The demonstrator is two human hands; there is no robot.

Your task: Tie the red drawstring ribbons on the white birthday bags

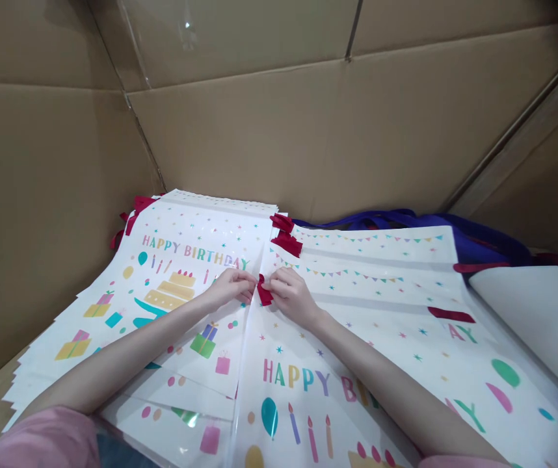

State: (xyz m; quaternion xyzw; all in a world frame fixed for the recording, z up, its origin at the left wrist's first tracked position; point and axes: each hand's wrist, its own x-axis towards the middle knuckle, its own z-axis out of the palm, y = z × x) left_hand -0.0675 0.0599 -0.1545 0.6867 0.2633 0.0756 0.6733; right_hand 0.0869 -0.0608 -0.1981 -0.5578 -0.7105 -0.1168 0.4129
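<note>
My right hand (291, 296) is closed in a pinch on a short red ribbon (264, 291) at the left edge of a white printed sheet (303, 341) lettered HAPPY BIRTHDAY. Just left of the ribbon, my left hand (233, 286) has its fingers curled and pressed together at that sheet's edge; its fingertips are partly hidden. Beneath my left forearm is a fanned stack of matching sheets (162, 224), printed with cakes, gifts and balloons. Two more red ribbons (286, 244) lie at the sheets' corners beyond my hands.
Tall cardboard walls (283, 143) enclose the back and sides. Blue straps (474, 240) lie along the back right. Another dark red ribbon (451, 315) rests on the right-hand sheets. A blank white sheet (527, 305) curls up at the far right.
</note>
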